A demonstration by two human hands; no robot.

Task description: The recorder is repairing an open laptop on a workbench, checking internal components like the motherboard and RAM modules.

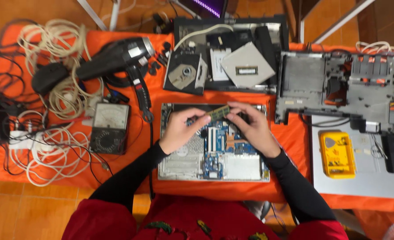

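An opened laptop base [179, 165] with a bare blue circuit board [218, 151] lies on the orange cloth in front of me. A small green memory module [218, 112] is pinched at its two ends between my left hand [180, 131] and my right hand [252, 129], just above the board's far edge. Both hands hover over the upper half of the board. Black sleeves cover my forearms.
A black hair dryer [112, 58] and an analog multimeter [110, 128] lie to the left among white cables [50, 44]. An optical drive [186, 73] and drive caddy [248, 66] sit behind. A stripped laptop frame [339, 89] and a yellow tool case [337, 154] are on the right.
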